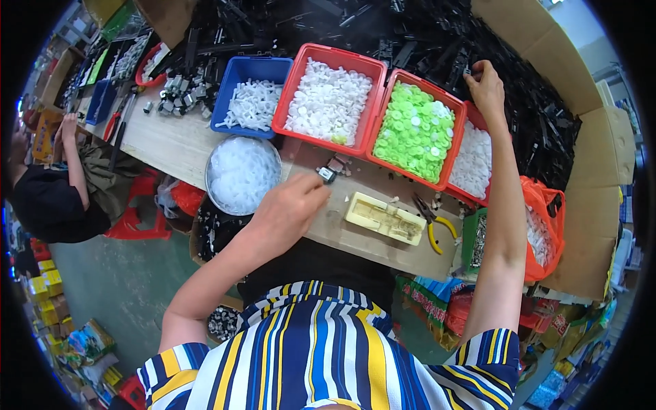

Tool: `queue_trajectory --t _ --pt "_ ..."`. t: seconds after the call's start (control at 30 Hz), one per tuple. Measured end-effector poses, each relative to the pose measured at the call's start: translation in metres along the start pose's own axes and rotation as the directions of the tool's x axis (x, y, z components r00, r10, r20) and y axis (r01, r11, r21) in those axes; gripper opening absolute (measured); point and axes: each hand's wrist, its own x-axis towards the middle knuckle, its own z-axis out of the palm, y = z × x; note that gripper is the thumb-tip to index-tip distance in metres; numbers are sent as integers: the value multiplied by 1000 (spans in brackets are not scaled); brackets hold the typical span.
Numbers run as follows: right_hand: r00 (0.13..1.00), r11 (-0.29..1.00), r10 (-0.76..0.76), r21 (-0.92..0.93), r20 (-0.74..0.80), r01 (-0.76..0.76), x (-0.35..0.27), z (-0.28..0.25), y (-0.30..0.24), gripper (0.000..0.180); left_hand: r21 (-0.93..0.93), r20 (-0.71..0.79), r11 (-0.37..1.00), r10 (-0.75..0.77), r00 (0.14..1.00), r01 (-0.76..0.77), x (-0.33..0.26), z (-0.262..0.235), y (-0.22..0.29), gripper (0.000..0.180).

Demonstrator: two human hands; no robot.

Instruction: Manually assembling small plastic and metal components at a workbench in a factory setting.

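Note:
My left hand (290, 206) is over the table just in front of me, fingers curled and pressed together. At its fingertips is a small metal-and-black block (327, 175), with a second small metal piece (337, 163) right behind it. My right arm stretches far out to the right. There, my right hand (487, 89) pinches at the edge of a large heap of black plastic parts (417, 51); a small dark piece shows at its fingertips, its kind unclear. A cream-coloured fixture block (386, 219) with a worn groove lies between my arms, beside yellow-handled pliers (437, 229).
Behind the work spot stand a blue bin (225, 102), red bins of white parts (280, 113) and green discs (379, 133), and a round bowl (209, 179) of clear pieces. An orange bag (547, 249) hangs at right. A co-worker (51, 198) sits at left.

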Motion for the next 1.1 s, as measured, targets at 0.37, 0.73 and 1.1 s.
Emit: queue_trajectory --t 0.37,0.73,1.1 --pt "987 948 -146 276 -64 158 -73 -66 -2 17 143 18 990 -5 1000 2 26 27 -19 27" --pt "939 935 -342 116 48 334 -299 -77 -92 17 -34 59 987 -156 986 158 10 18 -11 26" --pt "815 847 -514 311 268 431 -277 -68 -82 48 84 214 991 -122 969 106 -4 10 -11 34"
